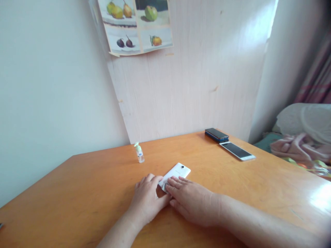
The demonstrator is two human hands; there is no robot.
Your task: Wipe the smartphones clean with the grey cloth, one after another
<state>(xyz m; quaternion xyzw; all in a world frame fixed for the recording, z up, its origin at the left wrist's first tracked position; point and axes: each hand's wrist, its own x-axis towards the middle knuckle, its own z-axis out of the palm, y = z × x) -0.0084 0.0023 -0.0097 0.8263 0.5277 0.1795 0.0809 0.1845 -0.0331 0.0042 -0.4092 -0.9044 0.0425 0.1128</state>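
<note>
A white smartphone (178,170) lies back side up on the wooden table, its camera at the far right corner. My left hand (148,194) grips the near end of it, with the thumb along the left edge and the fingers curled on the table. Across the phone's lower back rests my right hand (192,199), its fingers stretched out flat and close together. Something small and greyish shows under the right fingertips, too little of it to name. The phone's near end is partly hidden by both hands.
A small clear pump bottle (140,154) with a pale green top stands beyond my left hand. At the back right are a white phone with a dark screen (237,151) and a stack of dark phones (216,134). The wooden table (77,193) meets a wall behind.
</note>
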